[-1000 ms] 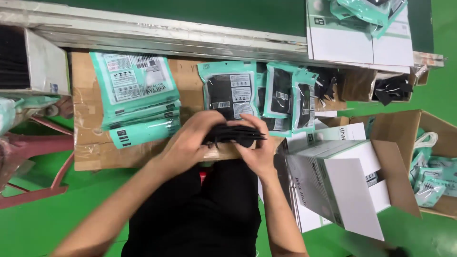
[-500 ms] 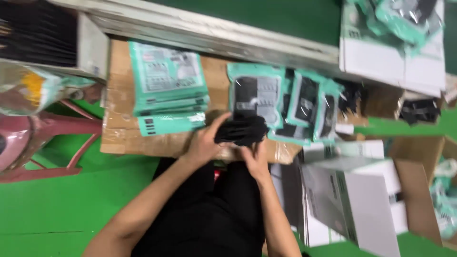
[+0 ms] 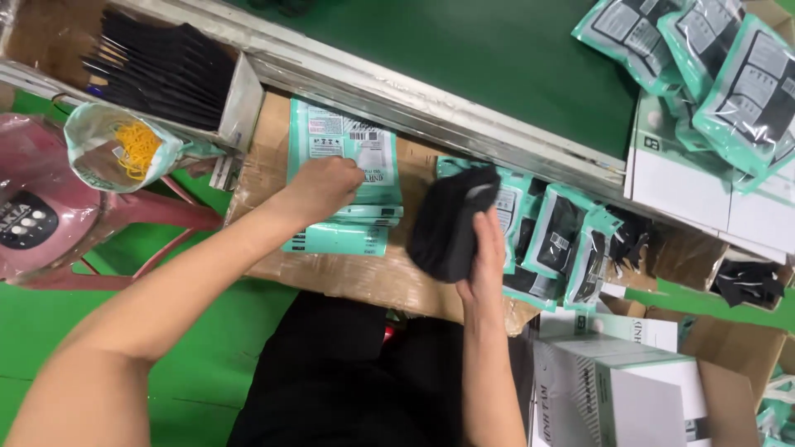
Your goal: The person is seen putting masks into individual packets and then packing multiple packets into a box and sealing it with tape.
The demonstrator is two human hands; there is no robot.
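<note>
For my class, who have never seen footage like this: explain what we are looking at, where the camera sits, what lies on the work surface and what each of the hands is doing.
There is no machine here. A person works with two bare hands, and the one camera is worn on their head, looking down, so the arms reach in from the bottom of the picture.

The work surface is a taped cardboard sheet beside a dark green conveyor belt. On the cardboard lies a stack of flat teal pouches; the left hand rests on top of that stack. The right hand holds a folded bundle of black fabric above the cardboard.

To the right stand filled teal packs with dark contents. At the upper left a box holds thin black items, next to a bag of yellow rubber bands. White cartons sit at the lower right.
</note>
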